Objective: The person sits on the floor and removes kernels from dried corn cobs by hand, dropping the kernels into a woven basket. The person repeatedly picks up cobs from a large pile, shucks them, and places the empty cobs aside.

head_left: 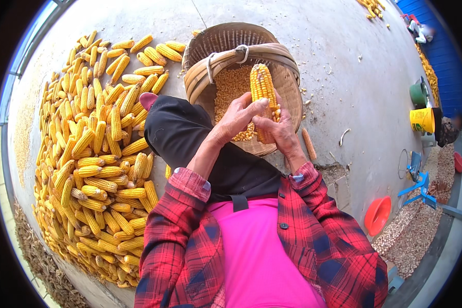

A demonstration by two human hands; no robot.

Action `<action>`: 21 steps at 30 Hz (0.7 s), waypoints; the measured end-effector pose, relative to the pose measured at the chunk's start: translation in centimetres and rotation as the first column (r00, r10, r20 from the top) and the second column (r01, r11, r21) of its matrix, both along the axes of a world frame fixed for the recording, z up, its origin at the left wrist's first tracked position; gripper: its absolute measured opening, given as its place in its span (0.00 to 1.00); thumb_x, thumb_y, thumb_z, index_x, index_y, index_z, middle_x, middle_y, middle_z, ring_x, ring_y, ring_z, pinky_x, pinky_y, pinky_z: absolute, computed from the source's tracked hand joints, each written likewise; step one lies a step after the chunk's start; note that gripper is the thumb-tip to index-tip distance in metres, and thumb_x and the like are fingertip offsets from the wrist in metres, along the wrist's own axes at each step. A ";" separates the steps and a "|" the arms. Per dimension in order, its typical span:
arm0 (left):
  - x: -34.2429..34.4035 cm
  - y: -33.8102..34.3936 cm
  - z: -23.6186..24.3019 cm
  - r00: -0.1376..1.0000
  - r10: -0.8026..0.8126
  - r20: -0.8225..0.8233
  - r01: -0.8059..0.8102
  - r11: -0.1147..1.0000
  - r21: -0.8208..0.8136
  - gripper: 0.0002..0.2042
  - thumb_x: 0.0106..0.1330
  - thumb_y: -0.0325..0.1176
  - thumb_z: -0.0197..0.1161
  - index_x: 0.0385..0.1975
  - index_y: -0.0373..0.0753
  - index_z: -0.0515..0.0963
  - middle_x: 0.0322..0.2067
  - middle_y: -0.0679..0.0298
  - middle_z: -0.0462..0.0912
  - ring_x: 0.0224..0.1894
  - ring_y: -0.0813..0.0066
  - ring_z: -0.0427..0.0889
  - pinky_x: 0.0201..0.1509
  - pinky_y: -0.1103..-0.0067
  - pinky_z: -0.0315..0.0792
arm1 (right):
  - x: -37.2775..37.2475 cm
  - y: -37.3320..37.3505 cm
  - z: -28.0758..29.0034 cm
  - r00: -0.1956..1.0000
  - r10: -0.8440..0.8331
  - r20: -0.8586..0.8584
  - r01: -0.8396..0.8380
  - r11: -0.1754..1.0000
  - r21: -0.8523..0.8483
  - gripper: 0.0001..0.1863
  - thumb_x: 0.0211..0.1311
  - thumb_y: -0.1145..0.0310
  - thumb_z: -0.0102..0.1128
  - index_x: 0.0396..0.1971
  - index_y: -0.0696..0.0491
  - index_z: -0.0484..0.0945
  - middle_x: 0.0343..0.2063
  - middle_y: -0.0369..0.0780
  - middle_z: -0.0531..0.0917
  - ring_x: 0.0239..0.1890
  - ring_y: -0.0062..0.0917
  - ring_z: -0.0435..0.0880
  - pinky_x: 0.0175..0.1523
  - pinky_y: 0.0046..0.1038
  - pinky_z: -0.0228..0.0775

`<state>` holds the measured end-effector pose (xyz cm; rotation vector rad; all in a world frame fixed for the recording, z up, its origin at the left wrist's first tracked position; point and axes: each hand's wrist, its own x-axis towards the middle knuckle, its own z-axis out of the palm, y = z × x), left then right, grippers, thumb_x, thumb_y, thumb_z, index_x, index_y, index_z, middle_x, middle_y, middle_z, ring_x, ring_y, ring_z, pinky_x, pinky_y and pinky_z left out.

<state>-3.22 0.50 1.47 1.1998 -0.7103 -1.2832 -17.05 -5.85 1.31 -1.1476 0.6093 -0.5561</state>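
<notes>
Upright between both hands is a yellow corn cob [262,84], its kernels gone from a strip along the lower right side. My left hand [239,117] closes round its left side, the thumb laid across the front. On the right side, my right hand [282,131] grips the lower part, with its thumb against the kernels. Beneath the hands stands a woven bamboo basket [287,82] with a thick handle across it. Loose yellow corn kernels [228,84] cover part of its bottom.
A big heap of corn cobs [102,179] spreads at my left. A stripped cob [309,143] lies right of the basket. Farther right are a red basin [378,216], a yellow bucket [422,120], a green bucket [418,94] and a blue metal stand [418,190]. Two people are at the far right.
</notes>
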 end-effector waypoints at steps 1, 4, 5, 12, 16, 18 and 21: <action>-0.1 0.0 0.1 0.998 0.014 -0.055 -0.015 1.000 -0.010 0.22 0.63 0.45 0.60 0.47 0.31 0.73 0.40 0.63 0.80 0.40 0.77 0.78 0.48 0.79 0.71 | 0.2 0.0 0.1 1.000 -0.005 -0.014 0.004 0.998 -0.066 0.43 0.51 0.79 0.66 0.67 0.52 0.54 0.53 0.37 0.73 0.51 0.21 0.75 0.54 0.25 0.70; -0.1 -0.3 -0.5 0.981 0.067 -0.185 -0.061 0.997 0.035 0.19 0.64 0.40 0.60 0.48 0.32 0.73 0.39 0.65 0.80 0.41 0.82 0.76 0.47 0.81 0.71 | 0.8 -0.1 0.4 0.997 0.081 -0.017 -0.082 0.995 -0.053 0.44 0.51 0.78 0.67 0.67 0.54 0.52 0.52 0.38 0.74 0.51 0.21 0.75 0.55 0.24 0.70; -0.1 -0.1 0.0 0.988 0.058 -0.145 -0.054 0.998 0.033 0.19 0.64 0.39 0.60 0.48 0.32 0.73 0.39 0.65 0.80 0.41 0.81 0.76 0.47 0.81 0.71 | 0.8 -0.2 0.5 0.995 0.097 -0.010 -0.097 0.995 -0.009 0.44 0.51 0.78 0.67 0.67 0.54 0.52 0.53 0.38 0.73 0.51 0.21 0.75 0.55 0.24 0.70; 0.3 0.2 -0.6 0.999 -0.038 -0.001 0.038 0.999 -0.024 0.22 0.62 0.46 0.62 0.48 0.36 0.74 0.34 0.70 0.78 0.29 0.89 0.71 0.30 0.88 0.65 | 0.4 -0.9 0.1 0.995 0.075 0.058 -0.074 0.997 -0.012 0.45 0.51 0.76 0.67 0.67 0.53 0.51 0.51 0.38 0.76 0.48 0.21 0.77 0.52 0.25 0.72; 0.1 -0.7 -1.1 1.000 -0.009 -0.015 0.009 1.000 0.018 0.21 0.63 0.45 0.62 0.48 0.35 0.74 0.37 0.67 0.79 0.37 0.83 0.76 0.41 0.83 0.72 | 0.5 -0.7 1.2 0.947 -0.006 -0.323 -0.149 0.879 -0.453 0.46 0.50 0.74 0.68 0.67 0.54 0.50 0.52 0.41 0.75 0.50 0.22 0.77 0.51 0.26 0.72; 0.1 -0.6 -1.9 1.000 0.007 0.014 -0.007 1.000 0.020 0.22 0.63 0.46 0.62 0.47 0.33 0.74 0.38 0.66 0.79 0.39 0.82 0.77 0.45 0.81 0.72 | 0.6 -0.5 0.0 0.974 0.042 -0.223 -0.121 0.926 -0.358 0.46 0.50 0.76 0.67 0.68 0.54 0.50 0.52 0.41 0.75 0.50 0.23 0.77 0.52 0.26 0.72; 0.2 -0.3 -1.8 1.000 0.000 0.007 0.000 1.000 -0.008 0.20 0.63 0.43 0.62 0.47 0.34 0.74 0.38 0.66 0.79 0.40 0.82 0.77 0.46 0.81 0.72 | 0.7 -0.6 -0.2 0.991 0.103 -0.082 -0.117 0.977 -0.180 0.45 0.51 0.79 0.66 0.68 0.54 0.50 0.53 0.40 0.74 0.51 0.23 0.76 0.53 0.25 0.71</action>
